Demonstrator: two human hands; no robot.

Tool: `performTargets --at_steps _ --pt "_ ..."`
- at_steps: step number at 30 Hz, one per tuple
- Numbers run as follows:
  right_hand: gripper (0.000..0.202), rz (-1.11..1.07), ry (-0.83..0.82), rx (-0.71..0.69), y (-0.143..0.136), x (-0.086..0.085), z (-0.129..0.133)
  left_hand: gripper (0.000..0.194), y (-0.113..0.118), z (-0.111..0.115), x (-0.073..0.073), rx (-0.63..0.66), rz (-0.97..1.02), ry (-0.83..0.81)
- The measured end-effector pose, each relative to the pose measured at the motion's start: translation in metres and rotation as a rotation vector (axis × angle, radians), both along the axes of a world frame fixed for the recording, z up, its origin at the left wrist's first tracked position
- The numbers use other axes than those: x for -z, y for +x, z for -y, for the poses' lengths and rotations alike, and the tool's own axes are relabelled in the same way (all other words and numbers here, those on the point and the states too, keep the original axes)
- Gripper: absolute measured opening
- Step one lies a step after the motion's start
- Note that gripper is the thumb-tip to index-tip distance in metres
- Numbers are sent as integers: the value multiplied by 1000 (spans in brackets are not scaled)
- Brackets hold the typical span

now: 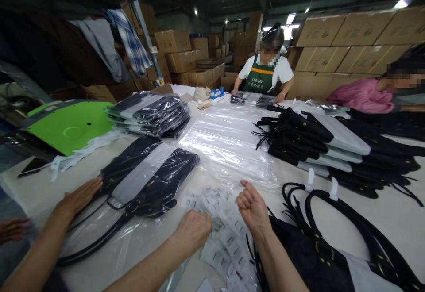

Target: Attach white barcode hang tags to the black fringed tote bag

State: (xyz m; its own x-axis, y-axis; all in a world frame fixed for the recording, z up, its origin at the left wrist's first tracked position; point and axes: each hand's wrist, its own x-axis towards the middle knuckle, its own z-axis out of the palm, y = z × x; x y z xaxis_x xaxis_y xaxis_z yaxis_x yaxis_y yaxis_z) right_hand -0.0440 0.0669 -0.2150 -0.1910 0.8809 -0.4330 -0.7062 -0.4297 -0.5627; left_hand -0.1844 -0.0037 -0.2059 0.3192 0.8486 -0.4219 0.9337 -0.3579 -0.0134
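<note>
My left hand (196, 229) is closed, knuckles up, at the left side of a loose heap of small white printed packets (229, 243). Whether anything is inside its fingers is hidden. Opposite it, my right hand (253, 205) is raised over the heap's right side with its fingers curled in a pinch; I cannot make out what they hold. Left of my hands lies a black bag (142, 177) with a pale grey band, partly in clear plastic, its handles trailing toward me. A co-worker's hand (83, 194) rests flat on that bag's left edge.
Clear plastic sleeves (229, 139) lie mid-table. Wrapped bags (149, 110) are stacked at the back left, unwrapped black bags (318, 146) at the right. Black handles (345, 221) loop up near my right arm. Another person (265, 73) stands across the table.
</note>
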Motion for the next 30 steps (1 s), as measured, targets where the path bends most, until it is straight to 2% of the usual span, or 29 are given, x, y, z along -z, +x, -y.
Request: performTargets --at_steps 5,9,11,14,16,18,20,23,26,30 --pt "9 -135 42 25 33 -16 -18 29 -6 1 3 -41 -19 1" --pt "16 -69 50 84 62 -22 -12 27 -8 2 -3 -87 -49 -23" --pt "21 7 34 80 77 -21 -5 25 -5 4 -11 -114 -84 47" --pt "28 86 11 56 93 -19 13 43 13 5 -28 -126 -16 268" --pt "31 124 -8 51 100 -18 30 51 37 6 -37 -86 178 385" --pt "34 153 -36 54 106 -18 49 53 69 9 -39 -24 426 387" --pt "36 171 -59 63 113 -18 68 46 103 15 -31 -25 640 250" --pt "38 210 -82 119 132 -14 94 21 144 32 -7 -202 825 -60" --pt "40 277 -112 235 165 -3 118 27 168 47 14 -300 928 -284" --pt "45 482 -121 345 218 24 158 26 188 55 31 -251 923 -390"
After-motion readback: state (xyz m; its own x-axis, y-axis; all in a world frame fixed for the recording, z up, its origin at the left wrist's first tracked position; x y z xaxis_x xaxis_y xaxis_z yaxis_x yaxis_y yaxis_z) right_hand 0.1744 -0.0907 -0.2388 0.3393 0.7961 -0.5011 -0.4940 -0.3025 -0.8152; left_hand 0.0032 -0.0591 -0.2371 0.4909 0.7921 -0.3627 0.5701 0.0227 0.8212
